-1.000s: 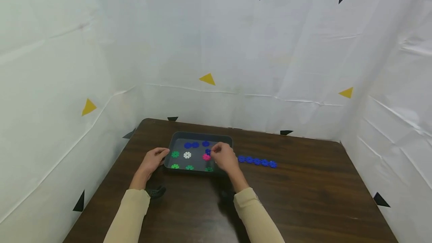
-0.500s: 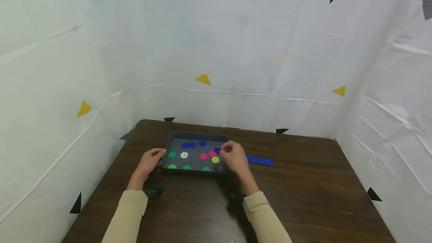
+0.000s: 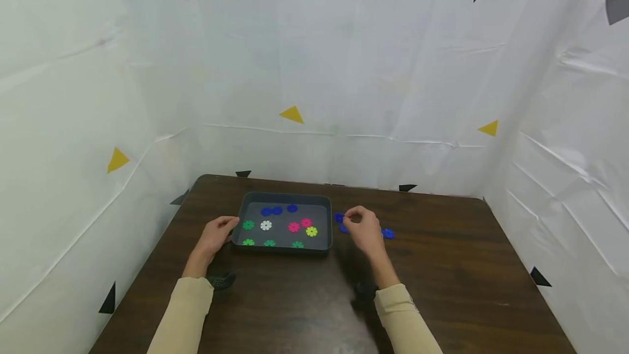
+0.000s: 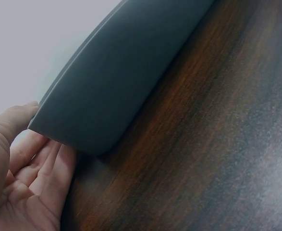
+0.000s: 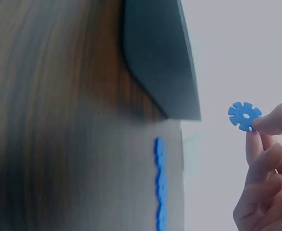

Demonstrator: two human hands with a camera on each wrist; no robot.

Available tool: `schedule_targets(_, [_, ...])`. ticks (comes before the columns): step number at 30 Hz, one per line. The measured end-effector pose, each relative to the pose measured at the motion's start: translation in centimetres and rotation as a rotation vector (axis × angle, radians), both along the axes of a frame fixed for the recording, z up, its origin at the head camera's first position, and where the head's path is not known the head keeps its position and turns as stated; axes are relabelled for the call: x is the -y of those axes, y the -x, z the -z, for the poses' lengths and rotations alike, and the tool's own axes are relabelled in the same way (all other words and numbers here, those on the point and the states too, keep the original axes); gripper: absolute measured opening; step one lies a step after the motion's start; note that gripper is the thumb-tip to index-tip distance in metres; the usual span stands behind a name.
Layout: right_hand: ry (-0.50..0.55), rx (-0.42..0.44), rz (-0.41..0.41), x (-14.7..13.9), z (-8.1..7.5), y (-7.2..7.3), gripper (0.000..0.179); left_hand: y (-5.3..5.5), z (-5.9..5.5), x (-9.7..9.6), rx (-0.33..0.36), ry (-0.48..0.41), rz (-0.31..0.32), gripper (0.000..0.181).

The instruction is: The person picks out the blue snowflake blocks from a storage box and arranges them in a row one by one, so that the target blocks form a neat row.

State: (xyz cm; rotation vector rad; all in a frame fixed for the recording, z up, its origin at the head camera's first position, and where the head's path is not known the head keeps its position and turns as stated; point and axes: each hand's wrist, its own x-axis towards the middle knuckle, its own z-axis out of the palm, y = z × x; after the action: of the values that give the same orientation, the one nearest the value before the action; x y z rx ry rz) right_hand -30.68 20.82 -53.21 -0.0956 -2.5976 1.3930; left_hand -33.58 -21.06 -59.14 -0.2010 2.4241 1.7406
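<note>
Across the dark table point(image 3: 452, 266), the right hand point(image 3: 367, 232) has just carried a blue disc point(image 5: 238, 115), pinched between thumb and finger, out of the tray point(image 3: 295, 199) to near the blue row point(image 5: 161, 185), leaving three others point(image 3: 292, 208) inside, while the left hand point(image 3: 214, 235) grips the tray's edge.
</note>
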Motion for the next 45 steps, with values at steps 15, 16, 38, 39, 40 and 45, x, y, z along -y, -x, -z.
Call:
schedule_targets(15, [-0.020, 0.058, 0.084, -6.1, 0.6, -0.9, 0.023, 0.5, 0.5, 0.2, 0.001, -0.012, -0.001, 0.060])
schedule_targets(16, [-0.018, 0.069, 0.091, -6.6, 0.7, -0.9, 0.024, 0.5, 0.4, 0.2, 0.000, -0.015, 0.000, 0.059])
schedule_targets(38, [0.104, 0.149, 0.188, -14.6, 3.5, -1.0, 0.035, 0.5, 0.4, 0.2, -0.011, -0.021, -0.001, 0.060])
schedule_targets(39, [0.119, 0.160, 0.184, -14.7, 3.7, -1.0, 0.035, 0.5, 0.4, 0.2, -0.012, -0.020, -0.001, 0.060])
schedule_targets(40, [0.134, 0.171, 0.180, -14.9, 3.8, -1.0, 0.035, 0.4, 0.5, 0.2, -0.014, -0.021, -0.001, 0.060])
schedule_targets(45, [0.196, 0.249, 0.161, -15.6, 4.4, -0.8, 0.037, 0.3, 0.5, 0.1, -0.017, -0.029, -0.004, 0.059])
